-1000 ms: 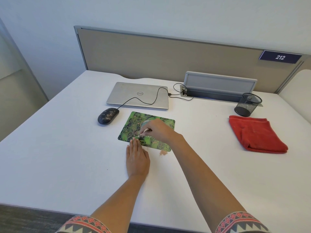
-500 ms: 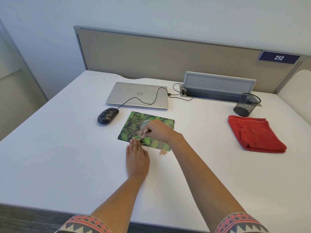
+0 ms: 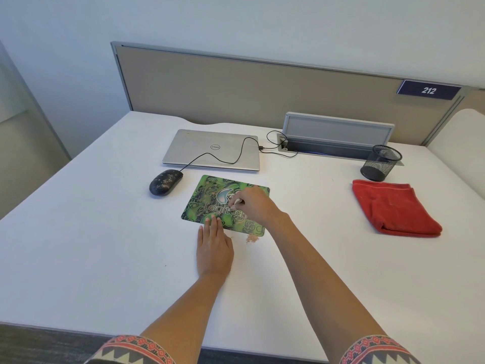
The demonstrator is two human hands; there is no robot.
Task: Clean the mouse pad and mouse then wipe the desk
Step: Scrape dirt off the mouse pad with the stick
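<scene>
A green patterned mouse pad lies flat in the middle of the white desk. My left hand lies flat on the desk, fingers apart, its fingertips pressing the pad's near edge. My right hand rests on the pad, pinching a small pale stick-like tool whose tip touches the pad's surface. A black wired mouse, speckled with pale dirt, sits left of the pad. A small pile of tan crumbs lies on the desk just off the pad's near right corner.
A shut silver laptop lies behind the pad, the mouse cable running over it. A folded red cloth lies at the right, a black mesh cup behind it. A grey cable box stands against the partition.
My right hand with the small tool has shifted a little to the right and away across the pad. My left hand stays put on the pad's near edge.
</scene>
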